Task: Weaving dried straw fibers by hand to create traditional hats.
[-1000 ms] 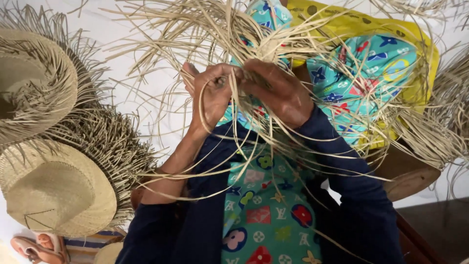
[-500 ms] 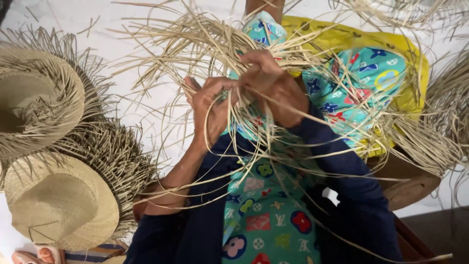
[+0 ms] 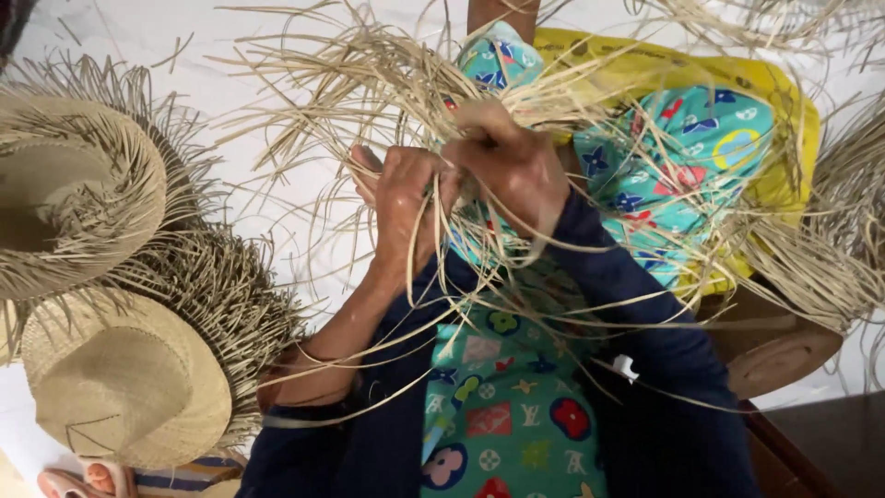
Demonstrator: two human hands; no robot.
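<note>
Close together over the lap, the left hand [image 3: 398,198] and right hand [image 3: 512,166] both pinch into the tangled bundle of pale loose straw strands [image 3: 369,83] — fingers curled narrow around a few fibres each. The strands fan up and away from the hands, with long ends trailing down across the patterned teal cloth [image 3: 502,406]. What the fingertips grip is hidden. Two unfinished fringed straw hats [image 3: 120,387] lie well apart, nearer the left arm.
</note>
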